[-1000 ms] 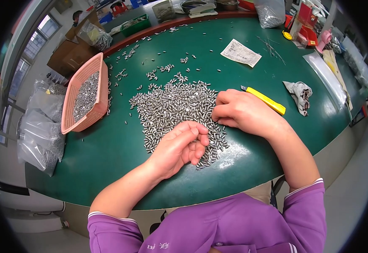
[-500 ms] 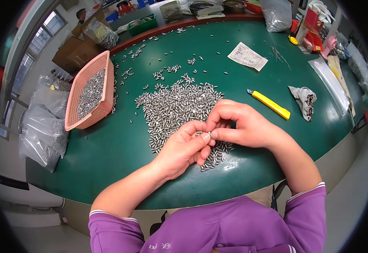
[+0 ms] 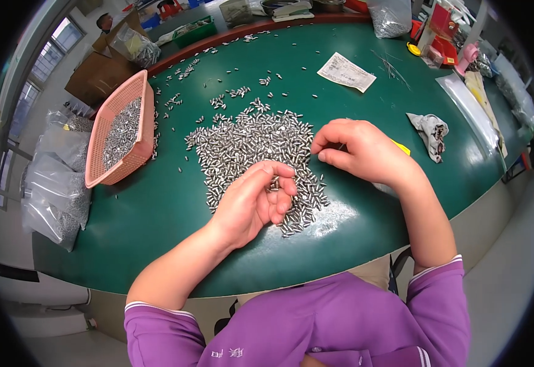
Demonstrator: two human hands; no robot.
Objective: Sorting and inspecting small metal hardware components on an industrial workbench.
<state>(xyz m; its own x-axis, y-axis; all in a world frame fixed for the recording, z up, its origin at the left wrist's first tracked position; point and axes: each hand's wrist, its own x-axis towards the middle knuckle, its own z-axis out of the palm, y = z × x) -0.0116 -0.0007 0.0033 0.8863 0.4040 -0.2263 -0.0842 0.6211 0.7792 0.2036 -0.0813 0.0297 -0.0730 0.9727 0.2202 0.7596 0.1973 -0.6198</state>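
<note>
A heap of small silvery metal pieces (image 3: 248, 144), pointed like little bullets, covers the middle of the green table. My left hand (image 3: 256, 199) hovers over its near part, palm turned inward, fingers loosely curled and apart. Metal shows in the gap by its thumb; whether any piece rests in that hand is unclear. My right hand (image 3: 364, 150) is just right of the heap. Its thumb and index tips come close together in a pinch, and anything between them is too small to make out. A yellow cutter knife (image 3: 400, 147) is mostly hidden behind that hand.
To the left, a pink basket (image 3: 99, 144) holds more metal pieces, beside clear bags (image 3: 59, 196) of them. Loose pieces lie scattered toward the back. A paper slip (image 3: 347, 73), thin wires (image 3: 392, 66) and a crumpled wrapper (image 3: 430, 131) lie on the right.
My hands were together, fingertips meeting over a small piece. Now they are apart: the right has moved right, and the left has loosened its pinch. The whole view has shifted slightly.
</note>
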